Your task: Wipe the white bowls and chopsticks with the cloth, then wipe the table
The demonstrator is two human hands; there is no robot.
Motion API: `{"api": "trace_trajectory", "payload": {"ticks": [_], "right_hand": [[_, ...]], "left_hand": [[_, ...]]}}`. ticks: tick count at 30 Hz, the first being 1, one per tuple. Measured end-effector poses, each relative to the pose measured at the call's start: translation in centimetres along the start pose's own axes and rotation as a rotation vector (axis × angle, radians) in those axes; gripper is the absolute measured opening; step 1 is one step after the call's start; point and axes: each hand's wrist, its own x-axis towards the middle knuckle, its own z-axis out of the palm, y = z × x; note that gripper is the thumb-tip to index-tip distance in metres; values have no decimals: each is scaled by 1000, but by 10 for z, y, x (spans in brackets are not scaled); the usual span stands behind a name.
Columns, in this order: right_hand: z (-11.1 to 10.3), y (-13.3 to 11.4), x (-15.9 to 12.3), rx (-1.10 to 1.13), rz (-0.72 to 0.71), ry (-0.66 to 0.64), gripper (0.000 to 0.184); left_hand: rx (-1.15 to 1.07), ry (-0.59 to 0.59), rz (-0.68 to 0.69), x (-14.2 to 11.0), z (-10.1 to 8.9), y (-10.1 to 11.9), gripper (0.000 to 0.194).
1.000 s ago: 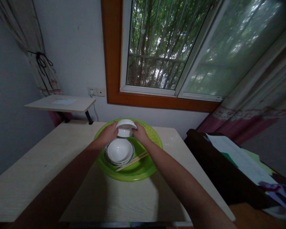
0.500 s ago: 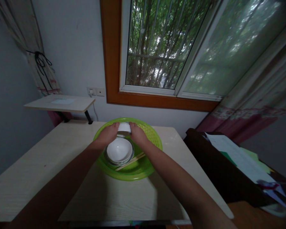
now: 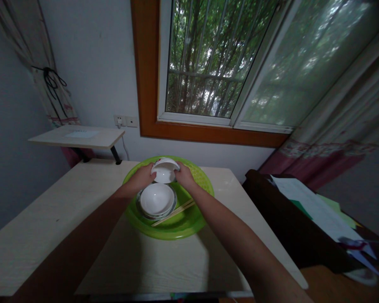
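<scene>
Remotely, I see the left hand (image 3: 144,176) and right hand (image 3: 185,176) gripping opposite sides of a white bowl (image 3: 165,172), just beyond the stacked dishes (image 3: 157,199) in the green basin (image 3: 189,223); it has just tipped back, baring its inside, so handling seems unfinished.

Head view, one: worn high at the near edge of the bench (image 3: 173,267), facing forward and down across it; green basin (image 3: 183,230) at middle distance, window (image 3: 213,59) beyond the far edge.

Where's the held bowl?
In the head view, the white bowl is held between the left hand and right hand, near the far side of the green basin, beyond the stacked dishes.
</scene>
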Motion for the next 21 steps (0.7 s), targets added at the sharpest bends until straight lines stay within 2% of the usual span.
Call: {"api": "trace_trajectory", "payload": {"ticks": [8,13,16,21], "right_hand": [[-4,-5,-7,-192,-195,-67,41],[-5,-15,-15,-296,-270,-92,59],[-3,-16,-15,-243,-257,-52,61],[1,-7,-6,-19,-206,-7,46]], "left_hand": [[130,-25,-48,-5,-5,13,39],[260,-16,-27,-8,-3,15,37],[269,6,-7,-8,-4,15,39],[175,45,13,-6,-6,14,42]]}}
